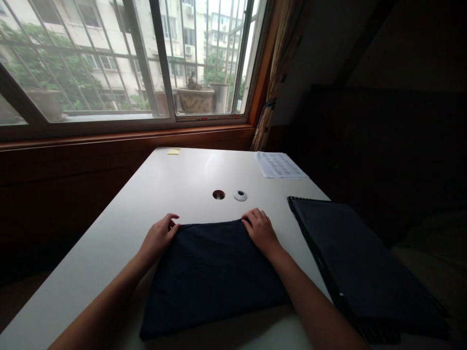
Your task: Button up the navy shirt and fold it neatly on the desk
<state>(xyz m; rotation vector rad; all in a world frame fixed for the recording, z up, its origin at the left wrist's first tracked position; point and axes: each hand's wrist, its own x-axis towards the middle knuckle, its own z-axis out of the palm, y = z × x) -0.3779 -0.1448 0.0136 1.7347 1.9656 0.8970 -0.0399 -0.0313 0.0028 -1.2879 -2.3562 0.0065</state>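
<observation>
A folded dark navy cloth lies flat on the white table in front of me, its narrower edge on the far side. My left hand grips the far left corner, thumb along the edge and index finger lifted a little. At the far right corner, my right hand has its fingers curled over the edge, closed on the fabric. Whether the cloth is a garment I cannot tell. Both forearms reach in from the bottom, the right one covering part of the cloth's right side.
The white table has an open round hole beside a white grommet cap. Printed sheets and a yellow sticky note lie at the back. A stack of dark folded cloth or covers is on the right. A barred window stands behind.
</observation>
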